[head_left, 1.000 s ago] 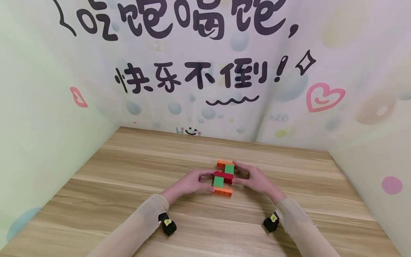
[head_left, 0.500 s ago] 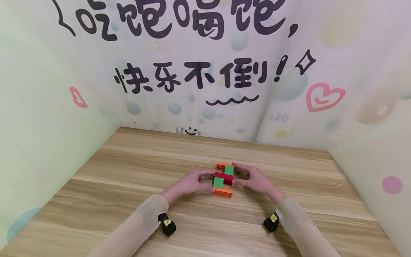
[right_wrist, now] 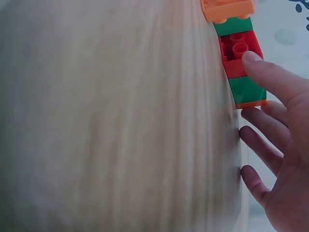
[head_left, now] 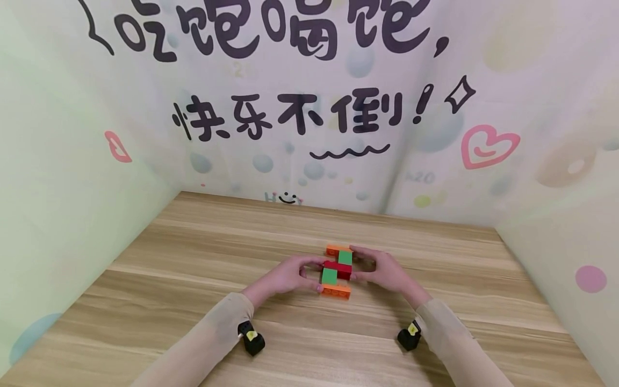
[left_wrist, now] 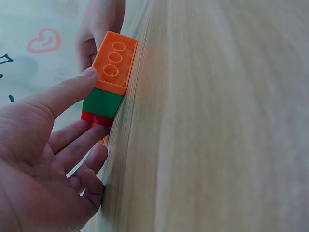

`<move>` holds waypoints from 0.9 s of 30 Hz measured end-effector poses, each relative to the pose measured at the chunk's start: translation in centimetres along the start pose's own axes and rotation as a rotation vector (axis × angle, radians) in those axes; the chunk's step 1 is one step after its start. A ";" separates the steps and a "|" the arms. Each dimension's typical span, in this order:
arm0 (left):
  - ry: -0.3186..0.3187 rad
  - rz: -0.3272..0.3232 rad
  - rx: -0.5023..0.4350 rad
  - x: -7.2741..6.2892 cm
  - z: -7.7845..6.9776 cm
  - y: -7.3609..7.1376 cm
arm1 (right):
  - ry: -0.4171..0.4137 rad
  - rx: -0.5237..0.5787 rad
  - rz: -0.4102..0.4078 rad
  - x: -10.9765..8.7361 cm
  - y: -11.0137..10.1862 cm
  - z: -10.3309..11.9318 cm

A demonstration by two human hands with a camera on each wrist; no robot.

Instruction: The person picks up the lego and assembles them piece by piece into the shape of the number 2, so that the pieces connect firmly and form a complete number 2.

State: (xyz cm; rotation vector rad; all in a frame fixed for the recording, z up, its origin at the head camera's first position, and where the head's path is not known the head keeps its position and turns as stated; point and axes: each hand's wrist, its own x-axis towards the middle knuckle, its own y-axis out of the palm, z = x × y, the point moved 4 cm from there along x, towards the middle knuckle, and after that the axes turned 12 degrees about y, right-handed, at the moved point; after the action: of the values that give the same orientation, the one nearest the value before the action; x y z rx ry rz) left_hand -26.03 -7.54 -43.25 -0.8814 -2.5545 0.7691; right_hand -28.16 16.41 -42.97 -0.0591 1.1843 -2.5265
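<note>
Toy building bricks are joined in a zigzag on the wooden table (head_left: pixel 193 279): a near orange brick (head_left: pixel 336 292), a green brick (head_left: pixel 329 277), a red brick (head_left: pixel 344 270), another green brick (head_left: pixel 345 258) and a far orange brick (head_left: pixel 333 250). My left hand (head_left: pixel 286 274) holds the left side, its thumb at the near orange brick's end and fingertips by the red brick. From the right, my right hand (head_left: pixel 384 269) grips with its thumb (right_wrist: pixel 252 57) on the red brick and its index finger by the far orange one.
A printed white cloth (head_left: pixel 290 166) with dark lettering hangs behind the table, and pale panels stand at left and right. Each wrist carries a small black camera; the left camera (head_left: pixel 252 338) and right camera (head_left: pixel 409 335) sit low over the tabletop.
The joined bricks have shifted slightly toward the near side of the table. Both hands keep nearly the same place and hold.
</note>
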 end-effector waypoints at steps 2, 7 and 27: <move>0.000 0.003 0.001 0.0 0.0 0.0 | 0.002 0.001 -0.002 0.0 0.0 0.0; 0.006 0.007 -0.001 0.0 -0.1 0.0 | -0.003 -0.006 -0.012 0.0 0.0 -0.2; 0.019 0.022 0.072 -1.0 -1.0 -1.1 | -0.061 -0.062 -0.065 -1.1 -0.5 0.4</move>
State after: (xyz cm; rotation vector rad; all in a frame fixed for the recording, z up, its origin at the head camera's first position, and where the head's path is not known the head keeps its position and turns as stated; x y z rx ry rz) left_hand -25.37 -8.51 -41.96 -0.8914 -2.4880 0.8504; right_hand -27.23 16.81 -42.24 -0.1920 1.2556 -2.5240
